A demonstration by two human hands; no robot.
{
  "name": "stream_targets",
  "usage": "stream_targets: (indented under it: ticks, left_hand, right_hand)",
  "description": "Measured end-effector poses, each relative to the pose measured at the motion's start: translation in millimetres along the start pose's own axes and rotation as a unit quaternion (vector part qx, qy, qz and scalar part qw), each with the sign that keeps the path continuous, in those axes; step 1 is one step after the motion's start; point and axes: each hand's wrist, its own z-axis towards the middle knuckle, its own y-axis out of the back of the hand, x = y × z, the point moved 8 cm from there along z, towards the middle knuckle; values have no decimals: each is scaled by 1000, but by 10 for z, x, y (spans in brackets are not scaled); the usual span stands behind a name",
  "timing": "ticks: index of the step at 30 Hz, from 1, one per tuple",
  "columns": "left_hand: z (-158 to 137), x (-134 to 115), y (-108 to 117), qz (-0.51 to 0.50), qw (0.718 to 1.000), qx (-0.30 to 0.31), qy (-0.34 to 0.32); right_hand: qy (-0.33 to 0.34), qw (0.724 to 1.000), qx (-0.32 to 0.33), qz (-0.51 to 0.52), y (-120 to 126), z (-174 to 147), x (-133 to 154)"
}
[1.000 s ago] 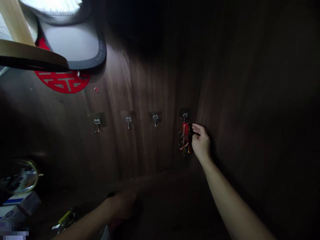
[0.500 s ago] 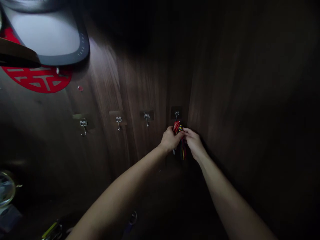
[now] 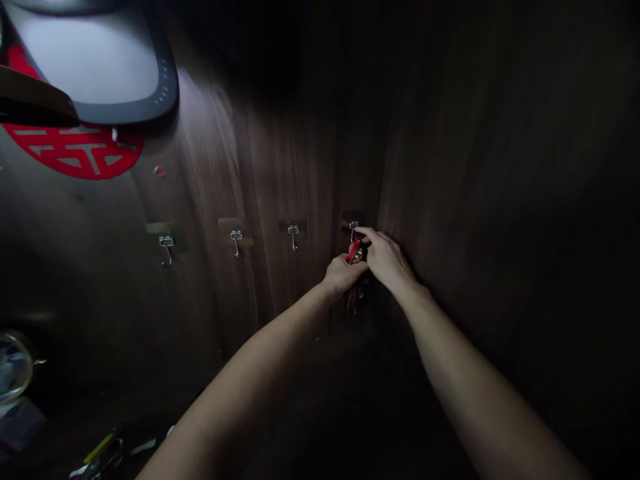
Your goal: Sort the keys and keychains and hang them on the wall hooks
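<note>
My left hand [image 3: 345, 272] is closed round a bundle of colourful braided cords [image 3: 357, 255], red with a yellow-and-blue patterned part, its strands dangling below the fist. The top of the bundle is just beneath the rightmost metal wall hook [image 3: 353, 232]; whether its loop sits on the hook is too small to tell. My right hand [image 3: 387, 257] is right beside the bundle, its index finger stretched out to the hook and the other fingers bent and partly hidden. Nothing can be seen in it.
Three more hooks run leftward along the dark wood wall: one hook [image 3: 293, 233], another [image 3: 237, 241] and the leftmost hook [image 3: 167, 245]. A red cut-out decoration [image 3: 80, 160] and a grey-rimmed panel [image 3: 95, 60] are at upper left. A side wall [image 3: 475, 220] adjoins on the right.
My right hand has moved up from the cords to the hook, its index finger now extended. My left hand keeps hold of the bundle at nearly the same place.
</note>
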Motion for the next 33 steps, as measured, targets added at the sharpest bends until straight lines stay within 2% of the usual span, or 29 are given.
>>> stream_targets:
  ticks: [4, 7, 9, 11, 14, 17, 20, 22, 24, 26, 31, 33]
  left_hand:
    - [-29, -265, 67, 44, 997, -30, -55]
    - [-86, -550, 81, 8, 994, -40, -102]
    - [-216, -605, 93, -26, 994, -28, -102]
    - [-446, -452, 108, -40, 997, 13, -62]
    - [-967, 174, 229, -21, 993, 89, 73]
    - [-1521, 845, 624, -6, 983, 67, 170]
    - [-1961, 1206, 1114, 65, 983, 11, 172]
    - [-2202, 1255, 1360, 168, 976, 9, 135]
    - [-2421, 1221, 1516, 265, 960, 22, 89]
    - [-2624, 1178, 1635, 322, 944, 21, 62]
    - [-3026, 1090, 1796, 355, 934, 22, 17]
    - [-3145, 1030, 1892, 402, 916, 3, -16]
  right_hand:
    - [-6, 999, 29, 16, -23, 75, -54]
    - [9, 998, 46, 28, 7, 102, -61]
    - [3, 998, 58, 23, 15, 84, -76]
    - [-11, 998, 54, 27, 23, 10, -93]
    - [-29, 996, 26, 78, 4, -243, -81]
    - [-46, 988, 49, 140, -205, -646, -10]
    - [-52, 970, 149, 187, -624, -1124, 173]
    - [-50, 952, 210, 218, -905, -1429, 354]
    - [-39, 931, 268, 245, -1151, -1691, 583]
    - [-20, 920, 297, 257, -1310, -1877, 825]
    - [23, 904, 328, 274, -1453, -2142, 1419]
    - [47, 895, 341, 284, -1463, -2231, 1655]
